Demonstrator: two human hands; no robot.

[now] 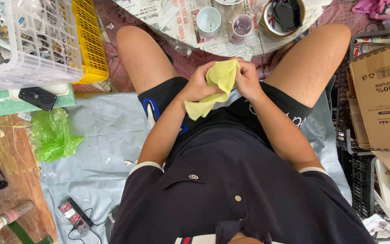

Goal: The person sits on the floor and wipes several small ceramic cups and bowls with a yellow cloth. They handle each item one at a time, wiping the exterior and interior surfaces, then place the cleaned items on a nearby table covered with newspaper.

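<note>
Between the bare knees, seen from the head camera, the left hand and right hand both have fingers clamped on a yellow cloth, bunching it above the lap, apparently to knead or wring it, with a white cup beyond.

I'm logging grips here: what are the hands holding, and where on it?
Both hands hold a yellow cloth. The left hand and right hand pinch its bunched upper part between them; the lower corner hangs free.
</note>
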